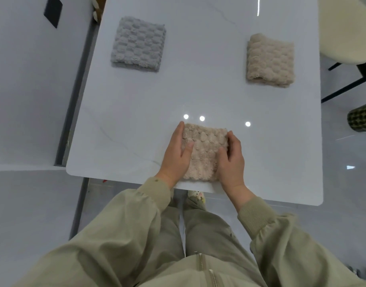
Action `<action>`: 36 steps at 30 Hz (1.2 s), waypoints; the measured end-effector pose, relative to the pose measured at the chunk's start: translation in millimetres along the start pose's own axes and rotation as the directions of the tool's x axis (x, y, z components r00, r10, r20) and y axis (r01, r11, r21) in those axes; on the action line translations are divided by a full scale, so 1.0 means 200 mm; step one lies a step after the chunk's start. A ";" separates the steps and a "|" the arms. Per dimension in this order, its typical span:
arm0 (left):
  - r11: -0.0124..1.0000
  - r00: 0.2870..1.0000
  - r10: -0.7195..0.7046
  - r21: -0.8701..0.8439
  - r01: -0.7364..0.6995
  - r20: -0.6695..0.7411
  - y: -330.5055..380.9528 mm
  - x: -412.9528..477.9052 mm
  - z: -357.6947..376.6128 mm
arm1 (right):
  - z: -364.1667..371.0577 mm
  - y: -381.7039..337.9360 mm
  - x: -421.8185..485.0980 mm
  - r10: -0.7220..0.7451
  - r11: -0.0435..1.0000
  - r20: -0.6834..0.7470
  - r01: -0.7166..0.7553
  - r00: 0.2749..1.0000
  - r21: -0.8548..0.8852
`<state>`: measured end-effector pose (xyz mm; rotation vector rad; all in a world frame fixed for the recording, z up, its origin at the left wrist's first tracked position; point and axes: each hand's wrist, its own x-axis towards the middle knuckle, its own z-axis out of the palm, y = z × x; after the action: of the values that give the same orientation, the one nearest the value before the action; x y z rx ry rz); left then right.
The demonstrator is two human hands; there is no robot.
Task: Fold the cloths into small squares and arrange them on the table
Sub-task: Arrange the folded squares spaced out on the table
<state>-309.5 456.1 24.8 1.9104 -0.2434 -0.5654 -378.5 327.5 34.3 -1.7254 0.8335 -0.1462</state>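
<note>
- Olive jacket (124, 220) – ribbed cuffs and a zip at the front, filling the bottom of the head view; both sleeves reach forward to the tabletop.
- Olive trousers (209, 230) below the near tabletop edge, with a pale patterned shoe (196, 195) just showing under that edge.
- Left hand (177, 150): laid against the left side of the pinkish-beige cloth, fingers (179, 131) straight and close together along its edge, thumb resting flat on top of the pile.
- Right hand (231, 156): at the cloth's right side, fingers (232, 136) curled round the right edge, thumb pressed on top – a hold on the cloth.
- Pinkish-beige cloth (204, 150): fluffy, bobble-textured, folded to a small near-square; lies flat between the two hands, at the middle of the tabletop's near edge.
- Grey cloth (138, 43): same texture, folded square, at the far left of the tabletop, well apart from the others.
- Beige cloth (270, 60): folded square, at the far right, roughly level with the grey one.
- Tabletop (198, 85): glossy white with faint marble veining, rounded corners, three bright light reflections just beyond the near cloth.
- Cream chair (347, 27) with black legs, beside the tabletop's far right corner.
- Dark houndstooth-patterned item (362, 119) at the right margin; what it is cannot be told.
</note>
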 end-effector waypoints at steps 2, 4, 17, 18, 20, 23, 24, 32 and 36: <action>0.994 1.000 0.031 0.100 -0.031 0.001 0.00 0.01 -0.05 | -0.03 -0.02 0.01 -0.022 0.998 0.021 0.023 1.000 -0.064; 0.943 0.995 0.097 0.318 -0.097 0.014 -0.01 0.03 -0.10 | -0.04 -0.05 0.03 -0.098 0.975 0.048 0.106 0.994 -0.194; 0.305 0.976 0.210 0.945 -0.119 0.055 0.00 0.17 -0.71 | 0.48 -0.41 0.14 -0.362 0.476 0.400 0.536 0.842 -0.698; 0.295 0.977 0.206 0.948 -0.121 0.061 -0.01 0.19 -0.78 | 0.55 -0.44 0.13 -0.365 0.471 0.393 0.532 0.844 -0.704; 0.267 0.976 0.197 0.952 -0.148 0.097 -0.04 0.21 -0.92 | 0.69 -0.47 0.12 -0.365 0.482 0.355 0.501 0.861 -0.719; 0.244 0.963 0.211 0.945 -0.218 0.167 -0.08 0.26 -1.12 | 0.89 -0.52 0.10 -0.360 0.557 0.265 0.434 0.894 -0.708; 0.242 0.959 0.214 0.942 -0.234 0.184 -0.08 0.28 -1.18 | 0.94 -0.54 0.10 -0.356 0.590 0.227 0.407 0.906 -0.697; 0.274 0.935 0.198 0.899 -0.341 0.294 -0.11 0.45 -1.34 | 1.06 -0.59 0.12 -0.299 0.582 0.108 0.271 0.948 -0.766; 0.316 0.934 0.192 0.881 -0.351 0.302 -0.12 0.57 -1.30 | 1.02 -0.60 0.23 -0.279 0.576 0.092 0.244 0.956 -0.780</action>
<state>-84.8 629.9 51.7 2.8456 -1.2071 -0.3155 -189.5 474.5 57.1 -2.7097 0.6988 0.0011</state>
